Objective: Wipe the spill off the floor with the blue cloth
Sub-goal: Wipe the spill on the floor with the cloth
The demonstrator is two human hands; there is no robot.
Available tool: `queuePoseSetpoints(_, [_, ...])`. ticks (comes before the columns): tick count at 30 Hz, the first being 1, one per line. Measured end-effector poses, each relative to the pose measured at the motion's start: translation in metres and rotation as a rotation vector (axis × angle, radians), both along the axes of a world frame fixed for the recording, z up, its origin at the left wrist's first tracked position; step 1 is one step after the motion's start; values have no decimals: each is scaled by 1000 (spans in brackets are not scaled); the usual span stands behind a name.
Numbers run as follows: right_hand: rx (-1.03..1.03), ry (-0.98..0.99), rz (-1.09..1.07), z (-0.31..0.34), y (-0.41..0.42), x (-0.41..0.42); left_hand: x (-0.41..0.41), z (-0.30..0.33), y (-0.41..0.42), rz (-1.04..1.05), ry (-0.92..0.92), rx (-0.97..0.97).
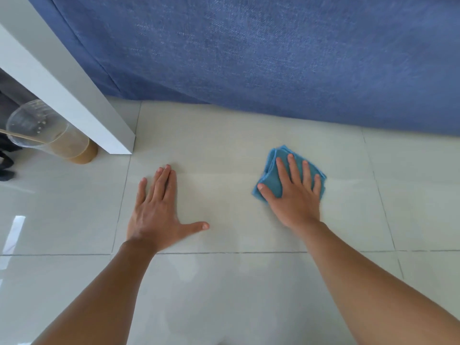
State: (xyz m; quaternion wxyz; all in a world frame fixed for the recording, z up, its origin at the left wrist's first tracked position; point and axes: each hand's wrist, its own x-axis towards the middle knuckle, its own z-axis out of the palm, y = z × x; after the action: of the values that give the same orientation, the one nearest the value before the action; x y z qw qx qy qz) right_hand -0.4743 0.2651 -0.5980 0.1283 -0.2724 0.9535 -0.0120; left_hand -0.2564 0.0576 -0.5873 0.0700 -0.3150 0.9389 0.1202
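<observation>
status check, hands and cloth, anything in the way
Right hand flat on blue cloth. Left hand flat on floor, empty. Plastic cup far left, clear of path.

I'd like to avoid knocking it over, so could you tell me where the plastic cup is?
The plastic cup stands on the floor at the far left, just left of the white table leg.

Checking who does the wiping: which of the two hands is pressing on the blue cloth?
The right hand, spread flat on the folded blue cloth. The left hand rests palm-down on bare floor tile, touching no cloth.
</observation>
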Motion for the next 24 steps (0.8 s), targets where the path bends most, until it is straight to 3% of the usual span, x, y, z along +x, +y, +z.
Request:
queuePoseSetpoints(3, [-43, -94, -166, 1, -60, -11, -3, -1, 2, -15, -14, -1])
queuePoseSetpoints(6, [-100, -113, 70, 1, -104, 33, -2, -1, 2, 1, -12, 8])
queuePoseSetpoints(11, [-83, -70, 386, 0, -48, 52, 0, 1, 0, -9, -16, 22])
queuePoseSetpoints(16, [-71, -96, 270, 0, -102, 37, 0, -1, -1, -20, -17, 5])
queuePoseSetpoints(19, [-93, -119, 328, 0, -134, 50, -1, -3, -1, -14, -15, -8])
queuePoseSetpoints(24, [-120, -77, 463, -3, -68, 50, -1, 0, -1, -21, -26, -9])
